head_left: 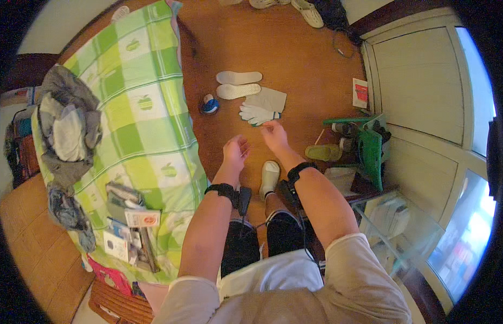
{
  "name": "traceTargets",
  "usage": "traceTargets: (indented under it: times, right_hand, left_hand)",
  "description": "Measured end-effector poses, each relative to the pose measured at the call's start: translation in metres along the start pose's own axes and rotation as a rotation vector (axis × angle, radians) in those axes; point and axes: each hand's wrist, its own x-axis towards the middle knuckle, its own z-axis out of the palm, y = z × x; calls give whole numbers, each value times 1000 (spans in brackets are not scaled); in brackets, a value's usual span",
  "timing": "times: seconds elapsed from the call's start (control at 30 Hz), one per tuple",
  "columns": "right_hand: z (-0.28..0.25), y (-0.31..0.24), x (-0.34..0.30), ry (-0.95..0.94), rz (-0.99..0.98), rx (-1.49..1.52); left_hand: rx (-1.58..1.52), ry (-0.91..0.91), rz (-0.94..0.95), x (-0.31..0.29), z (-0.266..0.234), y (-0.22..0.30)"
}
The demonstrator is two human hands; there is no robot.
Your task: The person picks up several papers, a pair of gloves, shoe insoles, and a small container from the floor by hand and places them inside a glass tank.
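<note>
My left hand (236, 149) is held over the floor with its fingers loosely curved and apart, and nothing shows in it. To its right is my right hand (274, 135), fingers loosely bent, its tips nearest the white gloves (258, 114); whether they touch cannot be made out. The gloves have dark trim at the cuff and lie partly over a flat grey piece (274, 99). Just beyond them, two pale insoles (239, 78) lie side by side on the wooden floor. A small blue-and-white round item (209, 105) sits to their left.
A bed with a green checked cover (149, 124) fills the left, bearing crumpled clothes (68, 127) and boxes (122, 245). At right are a green rack (369, 154) with shoes, an olive slipper (324, 153) and a glass-topped stand (403, 227). More shoes (308, 13) lie at the far wall.
</note>
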Motion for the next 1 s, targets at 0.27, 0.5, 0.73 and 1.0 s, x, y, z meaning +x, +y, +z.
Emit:
traceTargets:
  times: [0.27,0.5,0.73,1.0]
  right_hand:
    - [53,95,94,-38,-101,-81]
    - [81,152,181,104,-214,-360]
    - [70,213,246,143,-349,-536]
    - [109,178,212,-181,-184,-844]
  left_hand:
    - [-37,-58,-75,176,-36,-45]
    - [-6,26,-94,303,-53,-65]
    - [276,-74,-134,373,-24,-100]
    - [-39,-271,-64,425,-36,-118]
